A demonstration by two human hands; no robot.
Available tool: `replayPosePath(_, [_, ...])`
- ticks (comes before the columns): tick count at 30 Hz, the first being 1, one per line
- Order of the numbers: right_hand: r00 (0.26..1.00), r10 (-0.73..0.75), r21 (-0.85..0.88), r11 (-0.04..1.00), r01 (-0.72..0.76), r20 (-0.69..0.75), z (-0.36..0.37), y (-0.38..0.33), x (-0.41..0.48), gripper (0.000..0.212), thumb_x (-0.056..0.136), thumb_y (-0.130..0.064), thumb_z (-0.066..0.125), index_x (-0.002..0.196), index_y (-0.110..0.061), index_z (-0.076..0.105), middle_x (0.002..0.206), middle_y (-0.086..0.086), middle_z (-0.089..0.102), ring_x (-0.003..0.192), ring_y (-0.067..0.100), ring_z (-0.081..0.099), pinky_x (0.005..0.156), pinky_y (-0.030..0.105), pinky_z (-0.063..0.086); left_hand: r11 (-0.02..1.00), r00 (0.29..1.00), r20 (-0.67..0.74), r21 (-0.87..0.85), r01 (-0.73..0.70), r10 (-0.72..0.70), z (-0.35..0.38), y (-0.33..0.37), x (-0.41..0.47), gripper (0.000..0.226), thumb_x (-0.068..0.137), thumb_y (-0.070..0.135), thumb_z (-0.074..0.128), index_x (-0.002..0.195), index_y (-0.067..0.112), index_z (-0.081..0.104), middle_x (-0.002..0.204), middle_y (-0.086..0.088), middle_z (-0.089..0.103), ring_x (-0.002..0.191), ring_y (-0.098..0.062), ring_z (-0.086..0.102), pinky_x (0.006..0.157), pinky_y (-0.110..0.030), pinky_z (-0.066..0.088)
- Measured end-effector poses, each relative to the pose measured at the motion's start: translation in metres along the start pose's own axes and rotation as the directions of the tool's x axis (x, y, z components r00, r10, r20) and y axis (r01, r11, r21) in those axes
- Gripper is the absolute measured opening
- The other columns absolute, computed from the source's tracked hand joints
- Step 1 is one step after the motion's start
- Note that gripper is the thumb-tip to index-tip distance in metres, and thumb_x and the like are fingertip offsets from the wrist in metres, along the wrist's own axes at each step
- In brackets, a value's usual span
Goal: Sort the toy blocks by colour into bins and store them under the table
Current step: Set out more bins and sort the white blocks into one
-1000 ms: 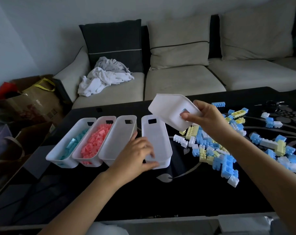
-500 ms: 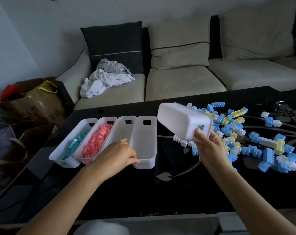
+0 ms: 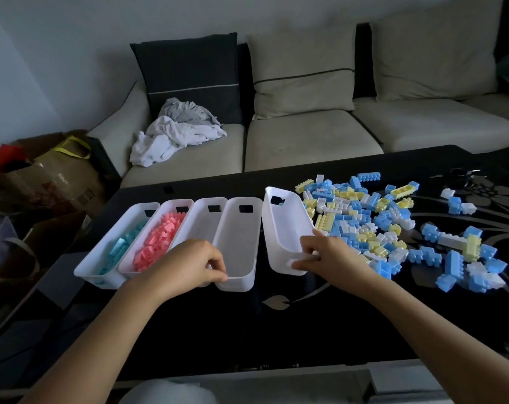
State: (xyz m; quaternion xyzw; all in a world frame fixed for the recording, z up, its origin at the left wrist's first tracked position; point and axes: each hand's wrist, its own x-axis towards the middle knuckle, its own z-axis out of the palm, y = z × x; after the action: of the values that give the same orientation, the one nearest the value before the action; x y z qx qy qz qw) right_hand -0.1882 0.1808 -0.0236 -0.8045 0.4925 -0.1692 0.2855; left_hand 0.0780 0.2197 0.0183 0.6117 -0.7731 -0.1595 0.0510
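Note:
Five long white bins stand in a row on the black table (image 3: 276, 339). The leftmost bin (image 3: 85, 269) holds turquoise blocks, the second bin (image 3: 171, 207) pink blocks. The third bin (image 3: 203, 220) and fourth bin (image 3: 241, 237) look empty. My left hand (image 3: 189, 265) pinches the near rim of the fourth bin. The fifth bin (image 3: 282, 225) stands tilted beside it, and my right hand (image 3: 332, 255) grips its near right end. A heap of blue, yellow and white blocks (image 3: 361, 217) lies right of the bins.
More loose blue and white blocks (image 3: 463, 252) spread toward the table's right side. A beige sofa (image 3: 305, 135) with cushions and a crumpled white cloth (image 3: 171, 138) stands behind the table. Paper bags (image 3: 43, 176) sit on the floor at left.
My right hand has turned the fifth bin upright from upside down and lowered it onto the table beside the fourth bin. My left hand pushed the fourth bin against the third.

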Motion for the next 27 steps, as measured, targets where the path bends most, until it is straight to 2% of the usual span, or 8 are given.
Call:
replayPosePath(2, [0.995, -0.038, -0.141, 0.989, 0.052, 0.097, 0.0, -0.009, 0.003, 0.025, 0.086, -0.028, 0.066, 0.079, -0.011, 0.05, 0.09, 0.009, 0.063, 0.099, 0.02, 0.06, 0.106, 0.02, 0.026, 0.998, 0.999, -0.047, -0.066, 0.004, -0.007, -0.004, 0.004, 0.005, 0.016, 0.083, 0.039, 0.067, 0.088, 0.025, 0.073, 0.088, 0.017, 0.07, 0.085, 0.006, 0.061, 0.083, -0.016, 0.048])
replayPosePath(4, [0.972, -0.044, -0.199, 0.976, 0.091, 0.23, -0.001, -0.018, 0.005, 0.025, 0.085, -0.034, 0.066, 0.087, -0.012, 0.056, 0.101, 0.005, 0.065, 0.11, 0.02, 0.056, 0.111, 0.02, 0.013, 0.99, 0.989, -0.15, -0.138, -0.008, -0.013, -0.006, 0.01, 0.014, 0.023, 0.086, 0.042, 0.062, 0.097, 0.024, 0.071, 0.098, 0.018, 0.068, 0.093, 0.009, 0.058, 0.085, -0.011, 0.043])
replayPosePath(6, [0.945, -0.036, -0.181, 0.978, 0.099, 0.326, -0.004, -0.027, 0.008, 0.032, 0.082, -0.045, 0.066, 0.095, -0.016, 0.06, 0.099, -0.005, 0.064, 0.103, 0.013, 0.058, 0.108, 0.024, 0.031, 0.986, 0.968, -0.252, -0.161, -0.032, -0.01, -0.004, 0.014, 0.029, 0.03, 0.088, 0.044, 0.059, 0.109, 0.024, 0.066, 0.11, 0.021, 0.063, 0.101, 0.007, 0.054, 0.086, -0.012, 0.038])
replayPosePath(9, [0.988, -0.151, -0.123, 0.981, 0.153, 0.022, -0.019, -0.033, 0.024, 0.029, 0.087, -0.044, 0.058, 0.093, -0.016, 0.064, 0.087, -0.004, 0.067, 0.08, 0.01, 0.065, 0.078, 0.023, 0.054, 0.986, 0.953, -0.302, -0.159, -0.045, -0.005, 0.007, 0.016, 0.056, 0.047, 0.086, 0.045, 0.061, 0.128, 0.025, 0.054, 0.128, 0.013, 0.051, 0.118, -0.004, 0.046, 0.093, -0.013, 0.029])
replayPosePath(13, [0.913, -0.114, -0.14, 0.988, 0.063, -0.392, -0.057, -0.008, 0.093, 0.022, 0.097, -0.019, 0.047, 0.107, -0.01, 0.065, 0.097, 0.004, 0.069, 0.081, 0.014, 0.065, 0.078, 0.023, 0.053, 0.989, 0.992, -0.123, -0.139, -0.05, 0.033, 0.025, 0.016, 0.085, 0.054, 0.08, 0.052, 0.065, 0.13, 0.035, 0.052, 0.152, 0.003, 0.026, 0.143, -0.011, 0.015, 0.113, -0.027, 0.017])
replayPosePath(19, [0.994, -0.052, -0.328, 0.941, 0.08, 0.095, -0.066, 0.029, 0.196, 0.027, 0.093, -0.008, 0.051, 0.115, -0.015, 0.066, 0.119, 0.001, 0.065, 0.103, 0.012, 0.059, 0.093, 0.021, 0.042, 0.975, 0.997, -0.033, -0.208, -0.075, 0.069, 0.034, 0.017, 0.085, 0.019, 0.082, 0.048, 0.065, 0.084, 0.03, 0.068, 0.149, 0.005, 0.033, 0.14, -0.006, 0.02, 0.105, -0.027, 0.021])
replayPosePath(23, [0.934, 0.017, -0.379, 0.916, 0.129, 0.358, -0.055, 0.031, 0.233, 0.031, 0.087, -0.004, 0.059, 0.113, -0.019, 0.067, 0.114, -0.003, 0.067, 0.102, 0.01, 0.059, 0.093, 0.021, 0.04, 0.979, 0.994, -0.041, -0.176, -0.103, 0.098, 0.036, 0.018, 0.083, 0.024, 0.086, 0.046, 0.061, 0.089, 0.024, 0.071, 0.149, 0.006, 0.035, 0.138, -0.001, 0.024, 0.099, -0.021, 0.024])
replayPosePath(27, [0.927, 0.051, -0.464, 0.875, 0.138, 0.371, -0.04, 0.036, 0.247, 0.024, 0.086, -0.01, 0.062, 0.108, -0.018, 0.069, 0.106, -0.002, 0.066, 0.097, 0.013, 0.057, 0.086, 0.021, 0.043, 0.975, 0.992, -0.056, -0.189, -0.118, 0.11, 0.039, 0.019, 0.079, 0.024, 0.086, 0.044, 0.062, 0.091, 0.023, 0.072, 0.139, 0.014, 0.043, 0.129, 0.0, 0.036, 0.098, -0.02, 0.028])
